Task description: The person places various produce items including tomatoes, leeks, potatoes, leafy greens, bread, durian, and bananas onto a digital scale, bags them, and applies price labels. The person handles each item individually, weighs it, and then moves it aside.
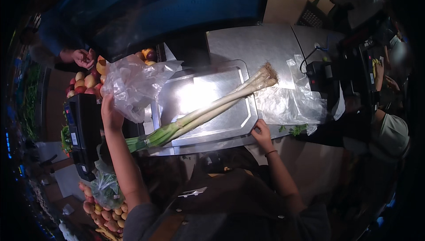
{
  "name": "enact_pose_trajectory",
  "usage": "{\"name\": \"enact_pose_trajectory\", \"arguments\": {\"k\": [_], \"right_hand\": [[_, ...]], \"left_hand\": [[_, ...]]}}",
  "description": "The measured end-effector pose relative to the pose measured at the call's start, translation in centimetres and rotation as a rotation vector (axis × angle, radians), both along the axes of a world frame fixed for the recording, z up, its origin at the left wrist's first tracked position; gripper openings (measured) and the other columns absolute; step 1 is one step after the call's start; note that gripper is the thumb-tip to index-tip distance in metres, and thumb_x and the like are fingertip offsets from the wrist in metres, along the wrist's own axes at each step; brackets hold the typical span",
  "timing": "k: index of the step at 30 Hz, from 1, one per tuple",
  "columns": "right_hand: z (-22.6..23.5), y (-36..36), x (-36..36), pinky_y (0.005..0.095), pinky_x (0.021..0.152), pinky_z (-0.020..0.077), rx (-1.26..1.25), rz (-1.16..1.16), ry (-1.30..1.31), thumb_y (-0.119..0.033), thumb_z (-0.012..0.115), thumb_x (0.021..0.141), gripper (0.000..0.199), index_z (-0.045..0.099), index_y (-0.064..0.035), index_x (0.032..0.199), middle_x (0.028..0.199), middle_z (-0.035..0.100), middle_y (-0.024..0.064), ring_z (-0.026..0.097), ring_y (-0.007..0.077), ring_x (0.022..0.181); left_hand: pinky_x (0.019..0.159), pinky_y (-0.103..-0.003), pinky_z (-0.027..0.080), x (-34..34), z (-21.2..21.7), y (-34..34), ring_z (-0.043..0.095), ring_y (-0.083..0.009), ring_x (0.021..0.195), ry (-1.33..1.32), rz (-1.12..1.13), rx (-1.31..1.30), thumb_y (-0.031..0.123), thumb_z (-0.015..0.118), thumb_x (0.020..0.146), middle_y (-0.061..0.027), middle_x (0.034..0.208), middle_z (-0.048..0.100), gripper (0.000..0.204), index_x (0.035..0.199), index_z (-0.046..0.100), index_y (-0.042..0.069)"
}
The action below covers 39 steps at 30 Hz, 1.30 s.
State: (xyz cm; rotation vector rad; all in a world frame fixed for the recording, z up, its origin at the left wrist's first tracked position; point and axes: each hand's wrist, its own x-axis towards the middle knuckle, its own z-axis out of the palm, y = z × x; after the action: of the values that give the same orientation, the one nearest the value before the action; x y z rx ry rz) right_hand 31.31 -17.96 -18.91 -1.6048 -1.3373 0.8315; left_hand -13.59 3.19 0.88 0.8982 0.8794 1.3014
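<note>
Bunched clear plastic bags (137,84) hang from my left hand (111,110), which is closed on their left side. A bundle of long green onions (212,106) lies diagonally across a shiny metal tray (177,76). Their roots point to the far right, and the green ends pass behind my left forearm, wrapped in clear film there. At the tray's near right corner is my right hand (262,134), its fingers curled against the rim and apart from the onions.
A large screen (168,6) stands behind the tray. Clear plastic sheets (290,106) and a green sprig (299,129) lie to its right. Fruit (86,81) is piled at the left, by another person's hand (83,58). A black device (83,130) stands nearby; round produce (106,216) sits below.
</note>
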Motion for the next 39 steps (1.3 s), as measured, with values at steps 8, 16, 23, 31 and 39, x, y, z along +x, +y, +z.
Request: {"name": "enact_pose_trajectory", "arguments": {"k": [8,16,23,31,39], "right_hand": [[2.1,-2.4,4.4,0.0237,0.075,0.0386,-0.028,-0.265,0.350,-0.004,0.052,0.078,0.011,0.053,-0.0008,0.088,0.084,0.053,0.0039,0.050,0.0129,0.081],[13.4,-5.0,9.4,0.0322,0.085,0.0393,0.407,-0.561,0.996,-0.015,0.051,0.083,0.030,0.046,-0.0017,0.110,0.097,0.055,0.0092,0.052,0.0184,0.087],[26.2,1.1,10.2,0.0436,0.095,0.0336,0.778,-0.332,-0.043,-0.046,0.067,0.072,0.088,0.019,-0.0023,0.132,0.129,0.035,0.0170,0.047,0.0321,0.107],[17.1,8.6,15.7,0.0296,0.072,0.0469,0.378,-0.496,-0.456,-0.002,0.067,0.071,0.076,0.021,-0.0019,0.131,0.094,0.055,0.0142,0.056,0.0224,0.081],[14.7,11.0,22.4,0.0325,0.073,0.0506,0.588,-0.727,-0.822,-0.002,0.064,0.075,0.058,0.028,-0.0041,0.120,0.095,0.059,0.0160,0.062,0.0306,0.086]], "left_hand": [[0.098,-0.042,0.035,17.2,3.6,-11.9,0.045,-0.0293,0.116,-0.909,-0.531,-0.017,0.023,0.041,0.088,-0.0183,0.126,0.045,0.048,0.129,0.035,-0.002],[0.097,-0.041,0.036,33.2,1.7,-4.5,0.046,-0.0267,0.115,-0.938,-0.769,0.067,0.019,0.046,0.088,-0.0182,0.120,0.049,0.043,0.126,0.040,-0.001],[0.097,-0.032,0.033,43.8,2.0,-6.6,0.045,-0.0182,0.113,-0.149,-0.624,0.362,0.017,0.048,0.091,-0.0077,0.119,0.051,0.037,0.124,0.042,0.002],[0.099,-0.040,0.030,39.2,-3.9,-6.5,0.042,-0.0257,0.119,0.956,-0.345,0.873,0.021,0.063,0.077,-0.0106,0.122,0.050,0.040,0.113,0.054,0.008],[0.073,-0.037,0.046,30.9,-7.1,-5.3,0.054,-0.0277,0.089,1.622,-0.448,0.571,0.024,0.073,0.065,-0.0100,0.096,0.052,0.067,0.123,0.043,0.009]]}}
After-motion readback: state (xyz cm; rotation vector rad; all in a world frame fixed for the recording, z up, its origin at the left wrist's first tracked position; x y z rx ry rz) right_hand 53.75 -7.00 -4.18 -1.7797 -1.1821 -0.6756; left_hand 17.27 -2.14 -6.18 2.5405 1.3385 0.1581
